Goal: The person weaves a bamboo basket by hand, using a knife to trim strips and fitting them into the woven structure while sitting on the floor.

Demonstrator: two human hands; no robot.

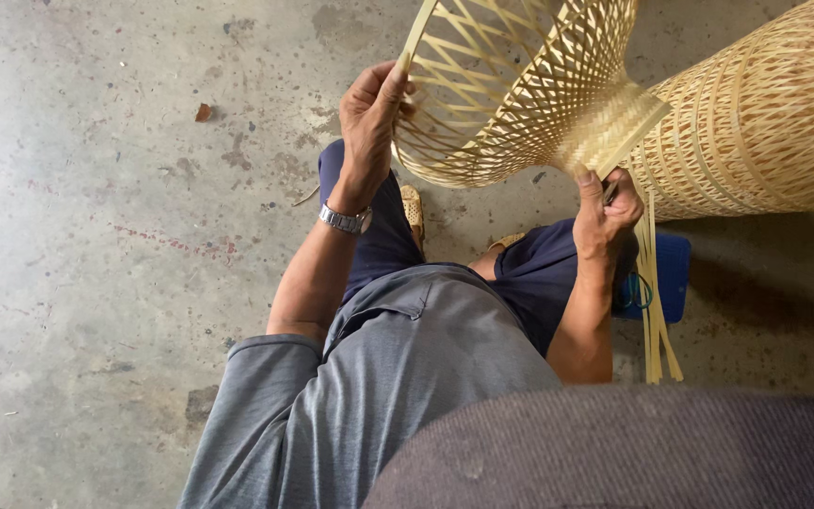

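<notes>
My left hand (369, 118), with a metal wristwatch, grips the rim of an open-weave bamboo basket (511, 85) that is tilted on its side above my knees. The basket narrows to a tightly woven neck (614, 127). My right hand (605, 212) is closed just under that neck, pinching loose bamboo strips (654, 320) that hang down past my leg. Something small and dark shows between its fingers; I cannot tell what it is.
A second, denser woven bamboo basket (765, 113) lies at the right, touching the neck of the first. A blue block-like seat (673, 275) sits under my right side. Stained concrete floor (105, 236) spreads to the left. A dark fabric edge (633, 452) fills the bottom.
</notes>
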